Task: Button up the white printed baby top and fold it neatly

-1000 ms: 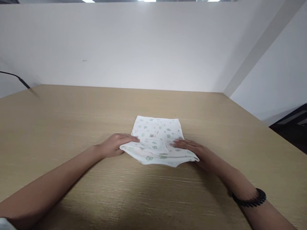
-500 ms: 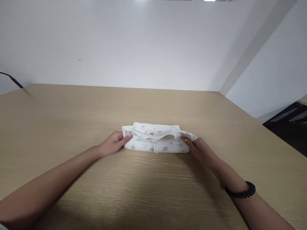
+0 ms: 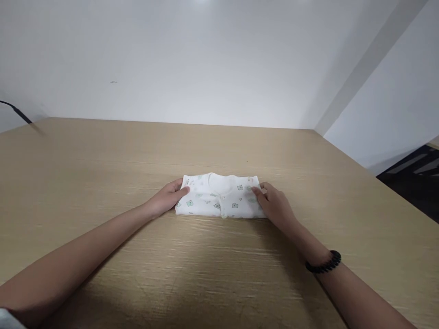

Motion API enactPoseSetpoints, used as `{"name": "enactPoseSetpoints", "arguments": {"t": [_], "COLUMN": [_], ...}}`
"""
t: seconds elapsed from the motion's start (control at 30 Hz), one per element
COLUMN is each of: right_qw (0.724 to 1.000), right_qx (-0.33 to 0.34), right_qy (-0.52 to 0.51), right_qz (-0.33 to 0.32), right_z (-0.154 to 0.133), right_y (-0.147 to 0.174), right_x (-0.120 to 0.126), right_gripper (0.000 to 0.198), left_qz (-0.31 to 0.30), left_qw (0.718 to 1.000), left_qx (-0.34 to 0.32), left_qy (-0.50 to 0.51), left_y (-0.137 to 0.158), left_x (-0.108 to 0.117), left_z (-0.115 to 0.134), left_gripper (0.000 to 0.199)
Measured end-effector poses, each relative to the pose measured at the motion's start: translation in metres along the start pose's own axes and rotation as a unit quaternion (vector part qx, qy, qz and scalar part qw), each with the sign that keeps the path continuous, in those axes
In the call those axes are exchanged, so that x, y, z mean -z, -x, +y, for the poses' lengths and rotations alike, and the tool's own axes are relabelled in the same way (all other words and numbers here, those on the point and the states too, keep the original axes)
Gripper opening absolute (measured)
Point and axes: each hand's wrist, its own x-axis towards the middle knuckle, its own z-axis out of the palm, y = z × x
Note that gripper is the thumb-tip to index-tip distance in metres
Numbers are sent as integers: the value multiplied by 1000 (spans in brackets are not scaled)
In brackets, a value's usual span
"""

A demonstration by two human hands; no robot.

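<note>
A white baby shirt [image 3: 228, 203] with small green and grey animal prints lies folded into a wide rectangle on the table. Its round neckline faces up along the far edge, and a button placket runs down from it to the near edge. My left hand [image 3: 168, 195] grips the left end, thumb on top and fingers partly hidden beneath or behind the cloth. At the right end, my right hand [image 3: 276, 204] pinches the fabric with its thumb on top and the fingers at the side edge.
The light wooden table [image 3: 137, 146] meets a white wall [image 3: 206, 68] at the back. A black cable [image 3: 22, 114] comes in at the far left. Off the table's right edge is something dark [image 3: 414, 178]. A black coil band [image 3: 324, 262] circles my right wrist.
The raised, loose fold of the shirt has come down flat, so the neckline now shows on top. My right hand has moved slightly left; the left stays at its end.
</note>
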Motion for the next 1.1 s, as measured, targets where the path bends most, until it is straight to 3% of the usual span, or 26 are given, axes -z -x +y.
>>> {"name": "enactPoseSetpoints", "arguments": {"t": [0.27, 0.43, 0.53, 0.67, 0.8, 0.93, 1.1], "right_qw": [999, 999, 999, 996, 992, 985, 971], "right_qx": [8, 12, 20, 45, 97, 148, 155], "right_qy": [1, 18, 17, -11, -8, -42, -79], "right_qz": [54, 48, 46, 79, 76, 83, 161], "right_z": [0, 0, -2, 0, 6, 9, 12], "right_y": [2, 0, 2, 8, 14, 15, 16], "right_x": [-7, -7, -4, 2, 0, -4, -5], "right_gripper": [20, 11, 13, 22, 29, 25, 27], "left_qz": [29, 36, 61, 119, 140, 94, -90], "left_qw": [997, 995, 989, 962, 909, 852, 806], "left_qx": [26, -2, -17, -83, -183, -240, -310], "left_qy": [-65, -93, -135, -230, -346, -456, -496], "left_y": [4, 4, 4, 9, 19, 31, 42], "left_x": [6, 0, 0, 2, -6, -20, -29], "left_z": [0, 3, 1, -5, -10, -9, 1], "left_gripper": [57, 28, 30, 39, 49, 58, 67]}}
